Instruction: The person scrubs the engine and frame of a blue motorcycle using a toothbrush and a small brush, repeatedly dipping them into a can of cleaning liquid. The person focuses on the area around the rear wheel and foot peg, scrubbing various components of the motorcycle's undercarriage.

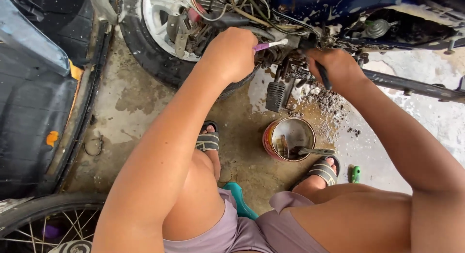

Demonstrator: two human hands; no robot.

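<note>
My left hand point(231, 52) is closed around a small brush with a purple handle and white head point(271, 44), its tip against the greasy engine parts point(286, 64) of a blue motorcycle. My right hand point(336, 66) grips a dark bar-like tool or lever point(322, 76) just right of the same spot. Below the hands a black footpeg point(276, 95) hangs down. A round metal can point(289, 139) with dark liquid and a tool lying in it stands on the concrete between my sandalled feet.
The motorcycle's rear wheel point(150, 45) is at top left, its frame bar point(411, 86) runs right. A black body panel point(34, 103) lies left, a spoked wheel point(43, 224) at bottom left. A green object point(356, 174) lies by my right foot, beyond the teal stool point(240, 199).
</note>
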